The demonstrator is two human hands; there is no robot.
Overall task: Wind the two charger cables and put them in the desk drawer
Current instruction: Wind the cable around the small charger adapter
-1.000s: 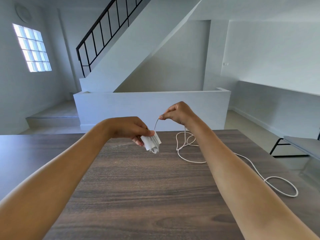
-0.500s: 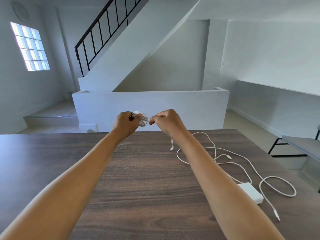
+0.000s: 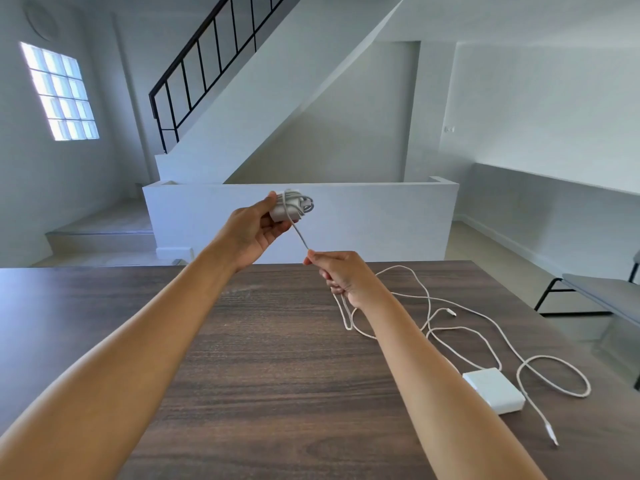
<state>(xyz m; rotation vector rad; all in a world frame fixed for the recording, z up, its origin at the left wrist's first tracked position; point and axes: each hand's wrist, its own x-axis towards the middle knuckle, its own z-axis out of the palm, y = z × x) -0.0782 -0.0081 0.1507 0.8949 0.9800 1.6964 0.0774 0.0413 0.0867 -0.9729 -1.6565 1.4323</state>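
Far left, at about 10 o'clock: a glass-block window [image 3: 59, 93] in the grey wall. Next to the right, a staircase with a black railing [image 3: 204, 64] climbing toward 1 o'clock, and below it a low white wall [image 3: 363, 216].

Centre, just above the far edge of the dark wood tabletop [image 3: 277, 358]: left hand [image 3: 254, 230] raised, fingers [image 3: 277, 230] closed around a white charger block [image 3: 282, 211] with several turns of white cable [image 3: 301, 202] already wound on it. From that bundle, one taut strand [image 3: 299, 235] running down toward 5 o'clock into the right hand [image 3: 341, 275].

Right hand just below and right of the left, fingers pinched shut on the strand, the slack dropping from under the palm in a narrow loop [image 3: 346, 317] onto the tabletop.

Further right, at about 3 to 4 o'clock: loose white cable [image 3: 433, 303] sprawled over the tabletop in open curves, with a small connector [image 3: 450, 311] lying among them. Nearer, at 4 o'clock, a second white charger block [image 3: 493, 393] flat on the tabletop, and just beside it a wide cable loop [image 3: 554, 375] ending in a plug [image 3: 550, 434] near the tabletop's right edge. Cannot tell which loose curves belong to which charger.

Far right edge: part of a grey bench [image 3: 602, 296] on black legs. No drawer in sight.
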